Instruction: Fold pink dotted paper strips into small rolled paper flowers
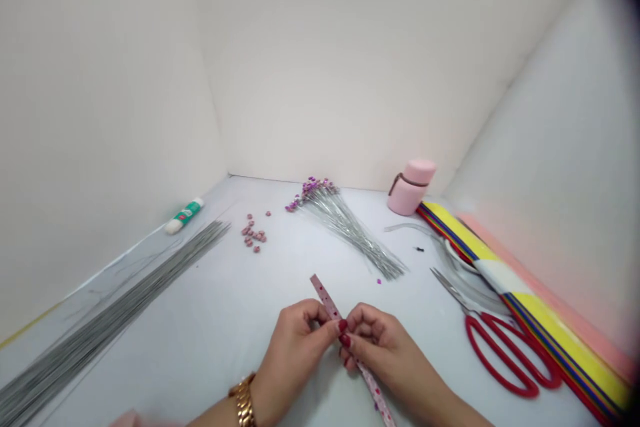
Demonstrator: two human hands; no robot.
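A narrow pink strip with small red marks (326,299) runs slantwise between my hands, its far end pointing up and left. My left hand (306,337) pinches it near its middle with thumb and fingertips. Close beside, my right hand (377,343) grips the same strip, thumb tip almost against the left thumb. The lower end passes under my right hand toward the bottom edge. Ahead lies a bundle of silvery stems with purple tips (345,220). Several small pink pieces (255,235) are scattered to the left of it.
Red-handled scissors (500,343) lie at right beside a stack of coloured strips (555,327). Behind stand a pink bottle (411,188) and, nearer, a small black item (419,249). A long bundle of grey wires (125,303) and a green-and-white tube (185,215) are at left.
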